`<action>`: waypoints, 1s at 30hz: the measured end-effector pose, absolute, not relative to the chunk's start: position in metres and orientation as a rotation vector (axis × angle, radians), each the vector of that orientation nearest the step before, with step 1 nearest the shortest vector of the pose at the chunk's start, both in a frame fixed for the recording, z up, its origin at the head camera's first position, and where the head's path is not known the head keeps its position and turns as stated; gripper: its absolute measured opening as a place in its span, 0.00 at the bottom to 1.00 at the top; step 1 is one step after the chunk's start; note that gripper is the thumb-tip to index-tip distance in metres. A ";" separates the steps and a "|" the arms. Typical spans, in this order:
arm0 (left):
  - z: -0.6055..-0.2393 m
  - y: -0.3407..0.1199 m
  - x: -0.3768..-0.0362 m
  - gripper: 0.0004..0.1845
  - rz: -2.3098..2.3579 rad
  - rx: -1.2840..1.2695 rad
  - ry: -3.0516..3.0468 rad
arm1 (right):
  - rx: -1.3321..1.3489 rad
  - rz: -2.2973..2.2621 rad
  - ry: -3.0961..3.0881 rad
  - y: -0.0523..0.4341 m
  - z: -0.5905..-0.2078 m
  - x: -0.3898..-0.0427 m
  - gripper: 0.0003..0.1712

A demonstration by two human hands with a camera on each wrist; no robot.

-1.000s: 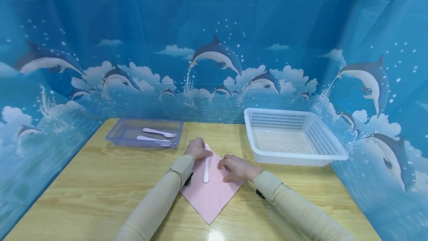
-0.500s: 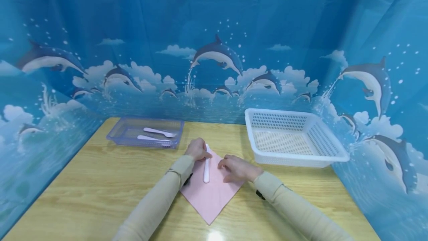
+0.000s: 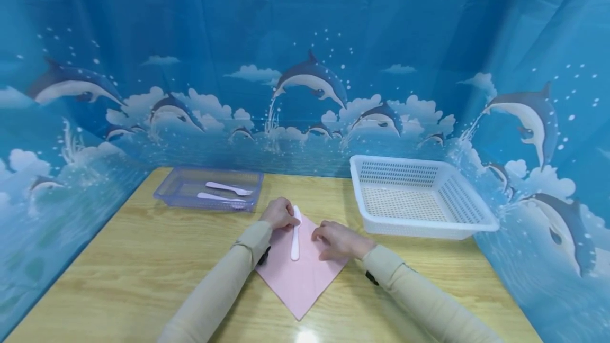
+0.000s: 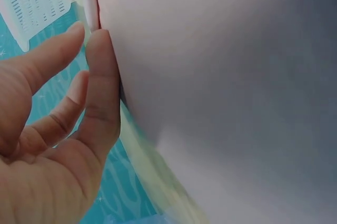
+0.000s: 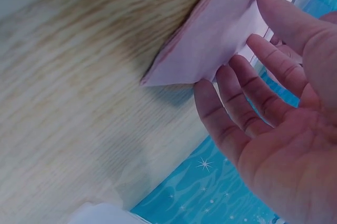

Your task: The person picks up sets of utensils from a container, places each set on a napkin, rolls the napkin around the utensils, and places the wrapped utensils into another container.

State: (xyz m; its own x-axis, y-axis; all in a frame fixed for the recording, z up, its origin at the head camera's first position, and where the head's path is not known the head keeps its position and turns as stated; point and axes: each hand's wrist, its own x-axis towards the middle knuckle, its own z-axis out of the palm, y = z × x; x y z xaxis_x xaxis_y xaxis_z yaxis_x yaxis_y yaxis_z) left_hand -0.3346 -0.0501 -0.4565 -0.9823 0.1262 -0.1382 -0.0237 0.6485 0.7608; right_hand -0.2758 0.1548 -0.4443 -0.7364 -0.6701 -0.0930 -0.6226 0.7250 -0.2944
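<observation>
A folded pink napkin [image 3: 305,279] lies as a diamond on the table, with its layered edge showing in the right wrist view. On it a white spoon [image 3: 295,247] points away from me, its far end partly covered by my left hand. My left hand [image 3: 278,213] is at that far end, fingertips beside the spoon; in the left wrist view the thumb and index finger stand slightly apart. Right of the spoon, my right hand [image 3: 338,240] rests its spread, loosely bent fingers on the napkin [image 5: 210,40].
A clear purple tray [image 3: 164,195] at the back left holds a white fork [image 3: 229,188] and a second white utensil [image 3: 219,197]. The white slotted basket [image 3: 429,226] stands at the back right. A dolphin-print curtain [image 3: 214,68] encloses the wooden table [image 3: 143,258].
My left hand has shifted slightly left, showing more of the spoon's far end. My right hand and the napkin stay in place; the head view drifts a little.
</observation>
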 end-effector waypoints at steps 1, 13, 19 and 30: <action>-0.456 -0.051 -0.334 0.13 1.243 0.096 2.687 | -1.035 -0.361 2.735 0.155 -0.444 -0.276 0.26; -0.446 -0.073 -0.323 0.06 1.173 0.373 2.827 | -1.003 -0.335 2.767 0.151 -0.440 -0.277 0.21; -0.435 -0.089 -0.320 0.03 1.289 0.406 2.801 | -1.012 -0.422 2.853 0.139 -0.435 -0.278 0.06; -0.414 -0.128 -0.326 0.07 1.352 0.309 2.859 | -1.031 -0.483 2.965 0.103 -0.436 -0.287 0.07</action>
